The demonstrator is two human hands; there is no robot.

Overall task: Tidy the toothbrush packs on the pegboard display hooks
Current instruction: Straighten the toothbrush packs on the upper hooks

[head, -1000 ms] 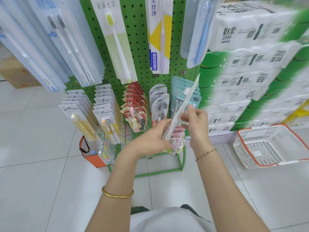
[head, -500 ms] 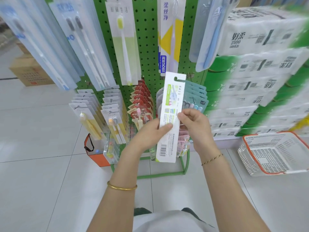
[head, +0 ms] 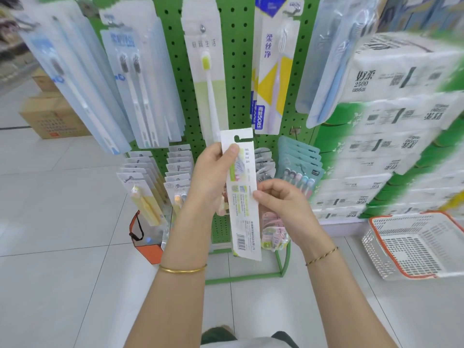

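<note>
Two hands are holding one toothbrush pack [head: 244, 219] in the air in front of the green pegboard [head: 236, 59]. The pack's long axis is running nearly upright, its top leaning slightly left. Its hang slot [head: 237, 138] is pointing up and its barcode [head: 241, 242] end is pointing down at the floor, with the printed back facing the camera. The left grip [head: 211, 177] is closing around the upper part, thumb pressing on the card and fingers behind it. The right grip [head: 283, 204] is pinching the pack's right edge about halfway down. A white-and-orange basket [head: 414, 247] is sitting on the floor to the right.
</note>
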